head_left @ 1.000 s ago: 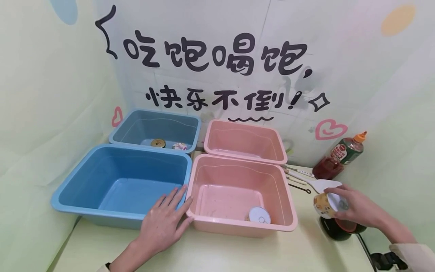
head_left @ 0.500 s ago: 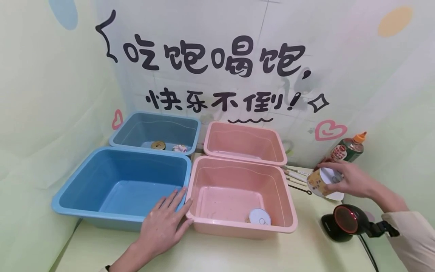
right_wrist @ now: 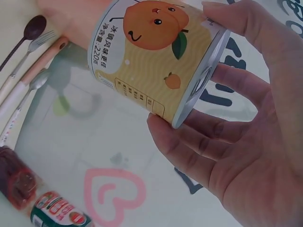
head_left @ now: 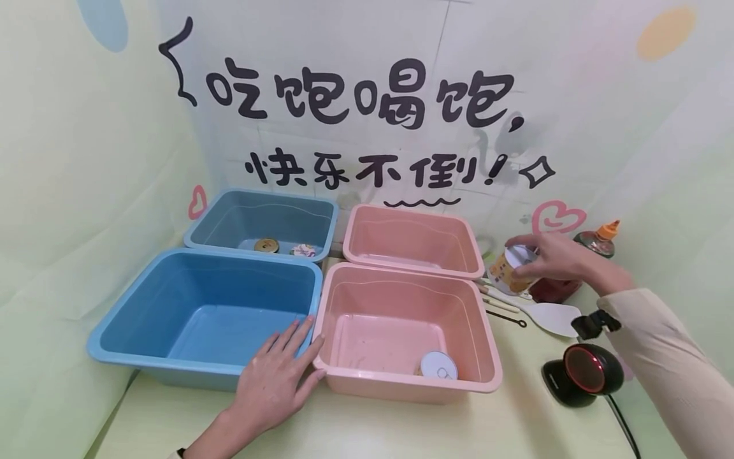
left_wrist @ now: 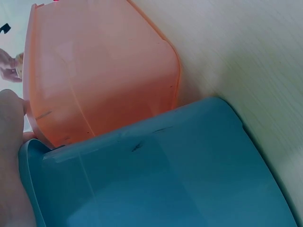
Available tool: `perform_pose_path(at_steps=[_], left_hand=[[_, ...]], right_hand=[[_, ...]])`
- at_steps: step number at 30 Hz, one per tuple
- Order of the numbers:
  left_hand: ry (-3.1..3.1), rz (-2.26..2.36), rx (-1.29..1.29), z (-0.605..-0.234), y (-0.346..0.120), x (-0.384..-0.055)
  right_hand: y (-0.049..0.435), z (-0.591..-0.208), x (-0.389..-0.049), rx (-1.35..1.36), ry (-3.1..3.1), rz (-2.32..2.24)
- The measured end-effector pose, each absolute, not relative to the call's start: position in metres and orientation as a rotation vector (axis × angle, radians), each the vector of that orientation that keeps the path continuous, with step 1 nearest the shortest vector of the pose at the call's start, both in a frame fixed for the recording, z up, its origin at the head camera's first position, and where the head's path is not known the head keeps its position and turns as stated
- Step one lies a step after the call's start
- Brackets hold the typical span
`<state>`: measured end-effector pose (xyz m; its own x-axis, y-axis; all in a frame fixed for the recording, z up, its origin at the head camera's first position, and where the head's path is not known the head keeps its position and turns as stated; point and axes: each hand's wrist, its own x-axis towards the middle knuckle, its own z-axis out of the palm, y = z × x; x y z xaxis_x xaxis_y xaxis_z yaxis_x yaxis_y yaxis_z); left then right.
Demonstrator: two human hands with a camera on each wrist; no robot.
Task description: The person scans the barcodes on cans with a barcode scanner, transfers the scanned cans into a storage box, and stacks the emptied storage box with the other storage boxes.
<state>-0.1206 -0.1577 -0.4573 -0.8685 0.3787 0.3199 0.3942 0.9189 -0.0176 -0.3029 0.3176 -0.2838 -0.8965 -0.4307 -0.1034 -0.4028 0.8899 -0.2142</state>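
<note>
My right hand (head_left: 556, 258) grips a yellow can (head_left: 507, 271) with a pull-tab lid, tilted in the air right of the far pink basin. In the right wrist view, the can (right_wrist: 156, 56) carries a cartoon orange-coloured fruit, with thumb and fingers around its lid end. My left hand (head_left: 275, 370) lies with fairly straight fingers over the touching rims of the near blue basin (head_left: 172, 363) and the near pink basin (head_left: 401, 379). A second pull-tab can (head_left: 438, 364) stands in the near pink basin's front right corner.
Behind stand a smaller blue basin (head_left: 260, 194) holding two small items and a far pink basin (head_left: 413, 213). At right are a white rice paddle (head_left: 553, 317), other utensils, a red sauce bottle (head_left: 596, 242) with orange cap, and a black scanner (head_left: 590, 370) with a cable.
My right hand has carried the can up and leftward, from above the scanner to beside the far pink basin. The left hand stays in place.
</note>
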Motion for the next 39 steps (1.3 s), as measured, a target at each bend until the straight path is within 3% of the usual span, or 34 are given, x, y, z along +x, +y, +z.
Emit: perform_pose_path(at_steps=[21,39], left_hand=[[-2.7,-0.055,-0.575,-0.459,-0.161,-0.119],[-2.723,-0.065,-0.578,-0.458,-0.159,-0.12]], right_hand=[[0.228,-0.267,-0.371,-0.791,2.856,-0.288],[0.182,-0.307,-0.407,-0.591,2.81,-0.464]])
